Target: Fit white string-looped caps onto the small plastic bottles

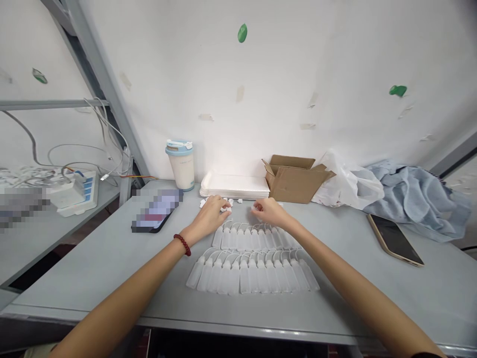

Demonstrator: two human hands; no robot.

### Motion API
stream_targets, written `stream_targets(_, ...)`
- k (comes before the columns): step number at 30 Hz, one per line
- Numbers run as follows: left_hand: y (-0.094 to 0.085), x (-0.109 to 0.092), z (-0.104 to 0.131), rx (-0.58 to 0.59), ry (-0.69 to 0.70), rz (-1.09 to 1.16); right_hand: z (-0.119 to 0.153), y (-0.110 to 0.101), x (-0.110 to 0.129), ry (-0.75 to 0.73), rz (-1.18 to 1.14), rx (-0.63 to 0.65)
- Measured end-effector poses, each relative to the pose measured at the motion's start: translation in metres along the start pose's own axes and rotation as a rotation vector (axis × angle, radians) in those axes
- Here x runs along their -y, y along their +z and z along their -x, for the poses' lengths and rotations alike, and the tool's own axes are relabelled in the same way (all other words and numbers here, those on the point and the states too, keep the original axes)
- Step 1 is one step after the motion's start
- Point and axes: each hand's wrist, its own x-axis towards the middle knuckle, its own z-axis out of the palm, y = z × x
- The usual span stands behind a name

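Observation:
My left hand [213,215] is closed, thumb and fingertips around a small white piece [225,209] at the back of the desk. Similar small white pieces [239,201] lie scattered by its fingertips. My right hand [271,212] is pinched closed a short way to the right; what its fingertips hold is too small to make out. Nearer me lie two rows of translucent, flat bottle-shaped pieces with white tops and thin looped strings: a back row [253,239] just below the hands and a front row [250,277]. My right forearm hides the back row's right end.
Behind the hands lies a stack of white padded mailers [238,186], beside an open cardboard box [296,181]. A lidded cup [182,166] and a phone [158,211] are at left. On the right are a plastic bag [346,186], blue cloth [413,199] and another phone [395,239].

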Motion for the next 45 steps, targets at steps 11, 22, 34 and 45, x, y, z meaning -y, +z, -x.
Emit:
stream_targets(11,-0.008,-0.047,0.008,0.222,-0.124,0.586,0.063,-0.022,-0.008,-0.033,-1.1,0.073)
stream_targets(22,-0.01,-0.063,0.012,0.173,-0.081,0.708,0.067,-0.013,0.006,-0.093,-1.079,0.129)
stream_targets(34,-0.004,-0.061,0.016,0.223,-0.047,0.59,0.076,0.003,0.015,-0.187,-0.767,-0.033)
stream_targets(45,-0.007,-0.066,0.016,0.221,0.021,0.583,0.076,-0.001,0.02,-0.132,-0.859,-0.026)
